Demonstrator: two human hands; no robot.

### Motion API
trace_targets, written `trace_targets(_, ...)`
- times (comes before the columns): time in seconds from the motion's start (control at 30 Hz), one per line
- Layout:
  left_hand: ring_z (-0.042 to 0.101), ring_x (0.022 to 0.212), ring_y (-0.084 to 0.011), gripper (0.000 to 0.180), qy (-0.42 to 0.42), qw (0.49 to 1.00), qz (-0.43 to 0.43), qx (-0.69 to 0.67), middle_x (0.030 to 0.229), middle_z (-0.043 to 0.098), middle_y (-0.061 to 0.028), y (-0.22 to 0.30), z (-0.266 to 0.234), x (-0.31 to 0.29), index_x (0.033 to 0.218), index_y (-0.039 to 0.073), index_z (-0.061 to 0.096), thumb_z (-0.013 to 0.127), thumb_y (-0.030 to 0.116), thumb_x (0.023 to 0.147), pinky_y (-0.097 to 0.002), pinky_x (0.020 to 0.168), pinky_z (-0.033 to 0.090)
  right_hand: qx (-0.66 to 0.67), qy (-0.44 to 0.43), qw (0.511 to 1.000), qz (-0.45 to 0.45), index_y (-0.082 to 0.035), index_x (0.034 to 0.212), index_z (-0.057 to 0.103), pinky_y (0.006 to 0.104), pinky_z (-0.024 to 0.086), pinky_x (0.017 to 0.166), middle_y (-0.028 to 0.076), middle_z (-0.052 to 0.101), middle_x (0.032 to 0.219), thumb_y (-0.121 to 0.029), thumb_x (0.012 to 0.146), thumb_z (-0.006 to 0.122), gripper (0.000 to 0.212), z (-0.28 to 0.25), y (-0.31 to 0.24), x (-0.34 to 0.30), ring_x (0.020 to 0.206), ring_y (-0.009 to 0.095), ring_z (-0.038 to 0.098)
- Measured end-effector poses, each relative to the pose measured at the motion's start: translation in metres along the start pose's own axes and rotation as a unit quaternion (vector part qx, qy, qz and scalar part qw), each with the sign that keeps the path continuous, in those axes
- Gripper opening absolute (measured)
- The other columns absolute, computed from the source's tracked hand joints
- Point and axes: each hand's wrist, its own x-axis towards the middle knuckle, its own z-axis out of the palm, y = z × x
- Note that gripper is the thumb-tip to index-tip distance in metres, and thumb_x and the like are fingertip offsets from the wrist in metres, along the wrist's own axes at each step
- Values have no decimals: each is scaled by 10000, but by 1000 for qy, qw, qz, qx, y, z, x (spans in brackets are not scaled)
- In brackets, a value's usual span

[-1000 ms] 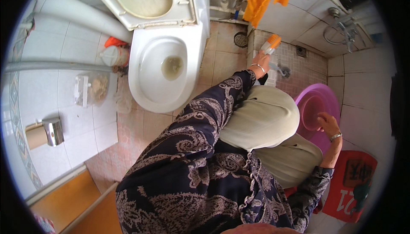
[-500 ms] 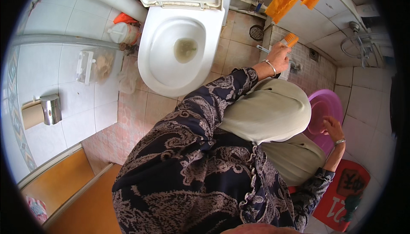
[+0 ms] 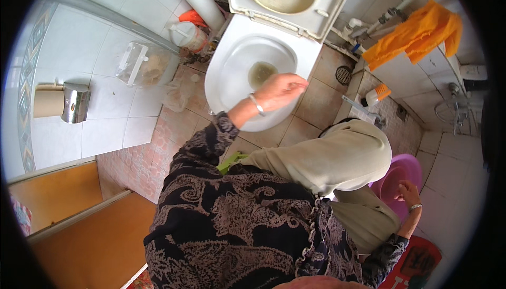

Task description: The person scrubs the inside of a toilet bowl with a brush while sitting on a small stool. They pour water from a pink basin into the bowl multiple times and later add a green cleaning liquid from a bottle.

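Note:
My left hand (image 3: 282, 93) is above the toilet bowl's (image 3: 247, 123) right side, its fingers curled together and nothing showing in them. A light metal bangle circles that wrist. To its right, on a low tiled ledge, is a small white thing with an orange ridged end (image 3: 376, 95), which looks like a capped bottle. Beside it lies a brush with a long pale handle (image 3: 359, 106) and a dark head. My right hand (image 3: 408, 193) hangs over the pink basin (image 3: 416, 169) at my right, fingers slightly bent and apart. Whether they touch the basin I cannot tell.
An orange cloth (image 3: 416, 33) hangs at the upper right. A round floor drain (image 3: 343, 75) is near the ledge. The toilet lid (image 3: 337, 4) stands raised. A lidded tub (image 3: 191, 37) and a paper holder (image 3: 76, 103) are at left; a red board (image 3: 408, 265) is behind the basin.
My left hand has let go of the white thing with the orange end and drawn back left, over the toilet. My right hand has stayed by the basin. The view has shifted left.

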Motion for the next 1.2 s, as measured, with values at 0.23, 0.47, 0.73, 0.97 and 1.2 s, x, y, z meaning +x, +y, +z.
trace_targets(0.23,639,872,-141,245,184,967,-161,-76,981,663,-60,-44,-108,-51,1107,8,622,569,157,920,-263,776,511,-22,4,1000,-8,19,1128,574,273,528,507,83,637,789,-160,894,550,295,-7,-31,4,615,179,660)
trace_targets(0.47,644,786,-209,162,213,970,3,121,878,661,-107,-53,-72,-36,1015,12,620,573,82,877,-296,683,501,-56,6,997,46,19,1138,560,294,527,499,112,625,783,-167,910,550,294,-10,-46,-10,589,212,652)
trace_targets(0.73,526,690,-204,205,204,891,303,268,756,504,-48,6,36,-18,943,25,603,622,27,739,-330,593,435,-33,4,998,62,8,1047,599,280,528,506,103,630,746,-153,894,558,226,-10,-85,-22,594,196,650)
trace_targets(0.97,527,710,-180,266,205,869,369,259,760,493,-37,23,58,-16,989,13,600,663,54,734,-300,625,439,-28,-1,999,42,17,1029,597,283,528,504,99,632,743,-163,900,565,224,7,-102,-20,599,199,654)
trace_targets(1.2,505,639,-159,221,227,858,375,267,684,466,-6,27,44,-18,971,38,602,684,78,770,-299,563,409,-36,9,997,62,28,1061,597,286,530,507,114,635,754,-171,903,560,257,-11,-81,-3,601,210,658)
